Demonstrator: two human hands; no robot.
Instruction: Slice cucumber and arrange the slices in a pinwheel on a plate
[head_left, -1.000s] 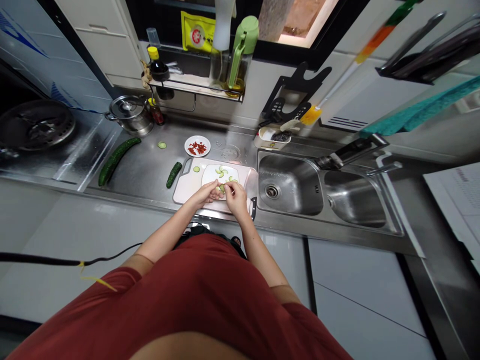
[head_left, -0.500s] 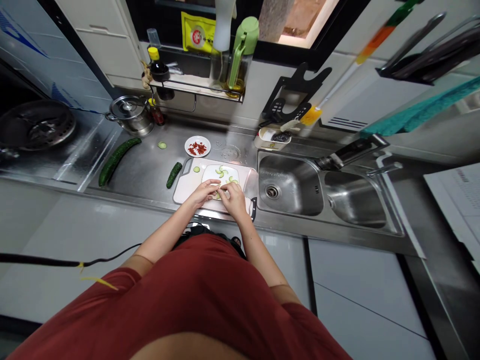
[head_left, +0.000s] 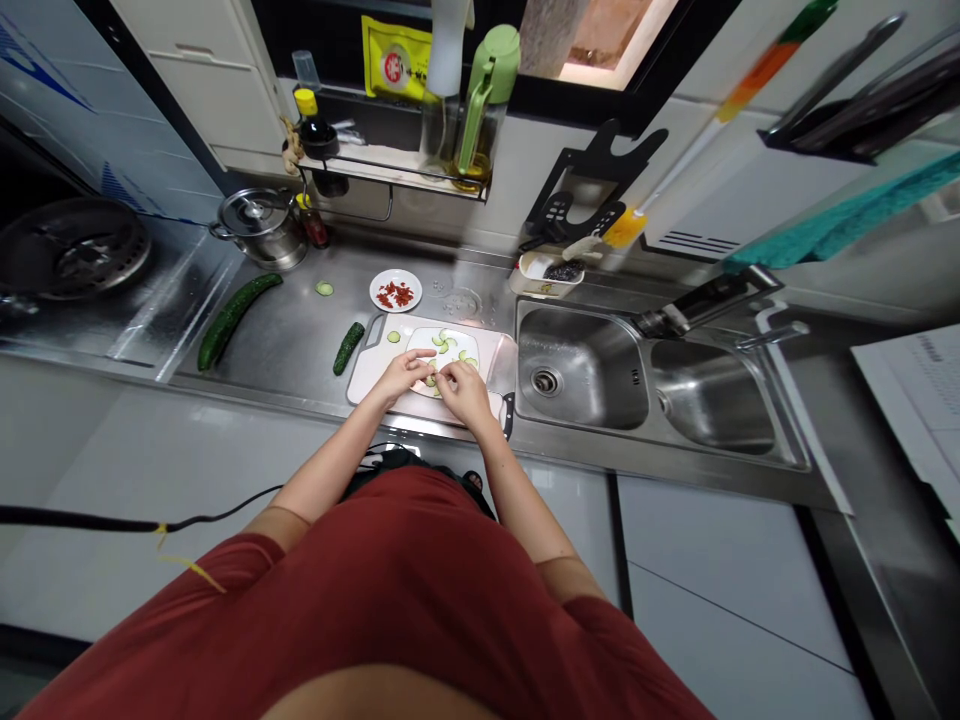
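**Pale Green and White Under the Hands, Dark Green to the Left**

Pale green cucumber slices (head_left: 442, 345), rimmed in darker green, are scattered over a white plate (head_left: 424, 338) just beyond the left hand (head_left: 405, 375) and the right hand (head_left: 465, 392). A pale pinkish-white cutting board (head_left: 367, 380) is spread beneath both hands. Further left of the hands, a dark green cucumber (head_left: 236, 320) is flecked with lighter bumps, on a silver-grey steel table (head_left: 300, 320). Beyond the hands, red flakes (head_left: 394, 294) are heaped on a small white dish (head_left: 381, 292). Behind the hands, a brick-red top (head_left: 375, 600) is worn.
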